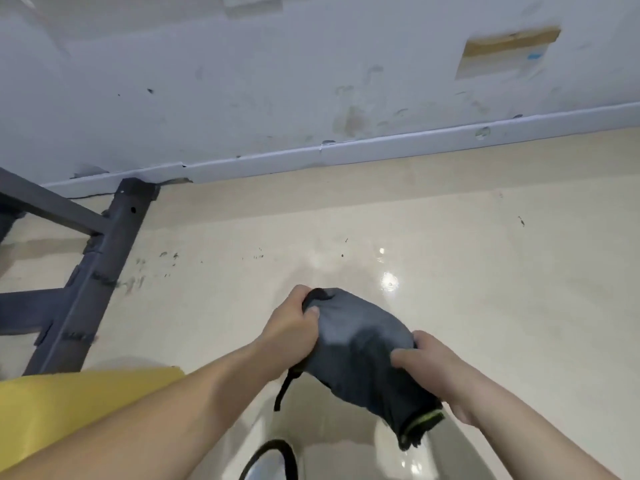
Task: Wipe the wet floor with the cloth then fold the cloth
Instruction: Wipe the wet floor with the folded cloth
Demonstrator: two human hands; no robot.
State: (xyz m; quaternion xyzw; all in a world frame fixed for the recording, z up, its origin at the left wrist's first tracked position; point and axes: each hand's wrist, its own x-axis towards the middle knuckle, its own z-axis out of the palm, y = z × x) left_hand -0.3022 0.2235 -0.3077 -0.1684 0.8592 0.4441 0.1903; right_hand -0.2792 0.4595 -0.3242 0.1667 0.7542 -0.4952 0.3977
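A dark grey cloth [363, 344] with a yellow-green trimmed edge hangs bunched between both hands above the glossy beige floor [485, 271]. My left hand [291, 327] grips its upper left end, fingers curled round the fabric. At the cloth's right side, my right hand [426, 358] holds it with the thumb on top. A dark strap dangles below the cloth. Wet sheen and bright light reflections show on the floor just beyond the cloth.
A dark metal frame [104, 258] stands at the left against a scuffed white wall with a baseboard [346, 150]. A yellow object [69, 403] lies at lower left. A black curved thing [273, 459] shows at the bottom edge.
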